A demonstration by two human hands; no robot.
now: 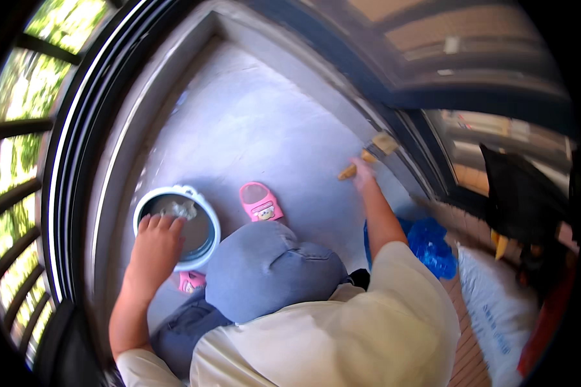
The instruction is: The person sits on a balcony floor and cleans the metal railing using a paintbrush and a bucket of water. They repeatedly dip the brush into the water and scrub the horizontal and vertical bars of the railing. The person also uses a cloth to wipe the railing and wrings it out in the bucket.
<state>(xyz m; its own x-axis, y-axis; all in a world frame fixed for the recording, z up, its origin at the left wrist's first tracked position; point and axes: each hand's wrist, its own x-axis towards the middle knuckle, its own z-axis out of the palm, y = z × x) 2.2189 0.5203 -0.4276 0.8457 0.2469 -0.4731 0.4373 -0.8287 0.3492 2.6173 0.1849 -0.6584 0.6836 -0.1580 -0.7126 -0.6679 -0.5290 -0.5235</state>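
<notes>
My right hand (363, 172) is closed around the wooden handle of a wide paintbrush (380, 147), held out to the right. Its pale bristles are at the low ledge (342, 97) below the window frame; motion blur hides whether they touch it. Over the near left rim of a round pale-blue bucket (215, 226) lies my left hand (156, 248), fingers close together and bent over the edge. Inside the bucket are a grey content and a clear, crumpled plastic-like piece (184, 209); the thumb's grip is hidden.
Pink slippers (261, 201) are on my feet on the grey floor (239, 116). Blue plastic bags (430, 247) lie right of me, beside a white sack (494, 309) and a black bag (523, 193). A barred window (19, 193) runs along the left.
</notes>
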